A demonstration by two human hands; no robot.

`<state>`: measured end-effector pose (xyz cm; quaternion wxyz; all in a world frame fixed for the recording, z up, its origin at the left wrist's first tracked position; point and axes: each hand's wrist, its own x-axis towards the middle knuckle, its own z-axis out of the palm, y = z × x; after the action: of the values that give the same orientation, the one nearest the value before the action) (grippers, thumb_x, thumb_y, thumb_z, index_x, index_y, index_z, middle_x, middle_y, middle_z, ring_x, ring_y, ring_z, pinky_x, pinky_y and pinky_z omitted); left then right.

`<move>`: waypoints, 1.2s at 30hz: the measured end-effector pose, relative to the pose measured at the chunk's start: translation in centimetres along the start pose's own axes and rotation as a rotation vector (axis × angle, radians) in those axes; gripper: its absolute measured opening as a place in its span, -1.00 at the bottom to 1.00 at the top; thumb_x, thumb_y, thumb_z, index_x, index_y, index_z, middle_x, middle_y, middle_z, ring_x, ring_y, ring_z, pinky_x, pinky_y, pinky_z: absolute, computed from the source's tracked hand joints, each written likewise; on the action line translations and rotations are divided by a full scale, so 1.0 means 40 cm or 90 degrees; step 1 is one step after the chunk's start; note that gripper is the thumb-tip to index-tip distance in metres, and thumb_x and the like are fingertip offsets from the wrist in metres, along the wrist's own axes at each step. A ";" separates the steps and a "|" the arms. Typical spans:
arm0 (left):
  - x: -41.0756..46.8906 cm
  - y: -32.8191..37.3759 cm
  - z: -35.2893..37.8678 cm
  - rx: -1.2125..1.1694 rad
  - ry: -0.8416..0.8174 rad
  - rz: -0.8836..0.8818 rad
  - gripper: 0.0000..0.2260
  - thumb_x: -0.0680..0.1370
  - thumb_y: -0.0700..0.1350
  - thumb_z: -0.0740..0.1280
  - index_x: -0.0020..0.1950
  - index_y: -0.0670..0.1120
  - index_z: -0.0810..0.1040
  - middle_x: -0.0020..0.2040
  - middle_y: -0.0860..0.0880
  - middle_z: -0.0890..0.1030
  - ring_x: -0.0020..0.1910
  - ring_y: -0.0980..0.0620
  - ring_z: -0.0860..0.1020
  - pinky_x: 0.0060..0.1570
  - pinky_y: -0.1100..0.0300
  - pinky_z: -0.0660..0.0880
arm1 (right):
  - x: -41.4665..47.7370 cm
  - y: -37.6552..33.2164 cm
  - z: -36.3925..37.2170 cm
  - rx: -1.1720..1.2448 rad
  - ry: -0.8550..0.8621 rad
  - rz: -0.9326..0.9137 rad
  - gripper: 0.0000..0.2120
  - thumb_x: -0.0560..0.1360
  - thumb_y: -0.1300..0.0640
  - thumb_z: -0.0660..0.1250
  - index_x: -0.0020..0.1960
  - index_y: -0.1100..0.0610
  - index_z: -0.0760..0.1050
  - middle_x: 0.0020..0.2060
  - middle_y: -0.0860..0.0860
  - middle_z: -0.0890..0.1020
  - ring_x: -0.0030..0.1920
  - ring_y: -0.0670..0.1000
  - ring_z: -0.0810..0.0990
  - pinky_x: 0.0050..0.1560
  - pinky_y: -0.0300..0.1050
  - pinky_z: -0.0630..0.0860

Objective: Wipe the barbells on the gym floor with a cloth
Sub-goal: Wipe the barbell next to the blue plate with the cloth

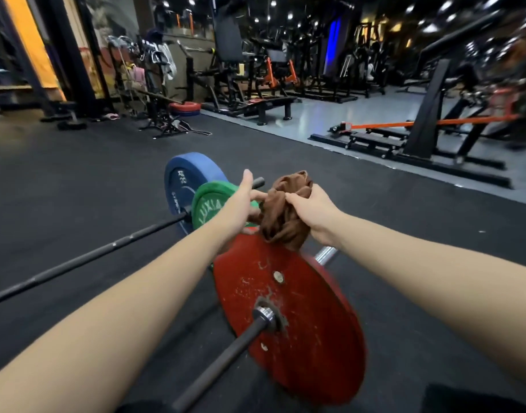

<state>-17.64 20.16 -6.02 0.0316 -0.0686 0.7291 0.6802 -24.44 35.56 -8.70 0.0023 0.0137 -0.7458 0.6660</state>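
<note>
A: Entry one, the cloth [281, 213]: who holds it?
B: Brown, bunched. The right hand [312, 210] grips it in a fist; the left hand [243, 198] pinches a fold, thumb raised. It hangs touching the top rim of the red plate [288, 317].

A: Entry two, the near barbell [223, 362]: how does it lie?
B: On the floor [77, 180], straight below the hands. Its long axis runs from the person's lap away and rightward, through the red plate to a chrome sleeve [325, 254]. The right hand is nearer the sleeve; the left is nearer the shaft side.

A: Entry three, surroundings?
B: A second barbell [86, 257] just beyond, carrying a green plate [209, 204] and a blue plate [184, 177]. The green plate is close behind the left hand and would likely crowd a wide sweep. Machines [428, 114] are well apart.
</note>
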 end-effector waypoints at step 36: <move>0.193 -0.128 0.182 0.754 -0.101 0.090 -0.26 0.55 0.49 -0.26 -0.17 0.10 0.59 -0.28 0.11 0.62 -0.04 0.08 0.59 0.27 0.01 0.42 | 0.348 0.527 -0.330 -0.634 -0.226 -0.145 -0.59 0.52 -0.16 0.42 0.25 0.01 0.42 0.09 -0.07 0.40 -0.05 0.01 0.55 -0.06 -0.10 0.42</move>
<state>-24.89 26.64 -12.69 0.0732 0.0601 0.9823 0.1619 -39.04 50.79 -27.83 -0.0456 0.2043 -0.9540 0.2148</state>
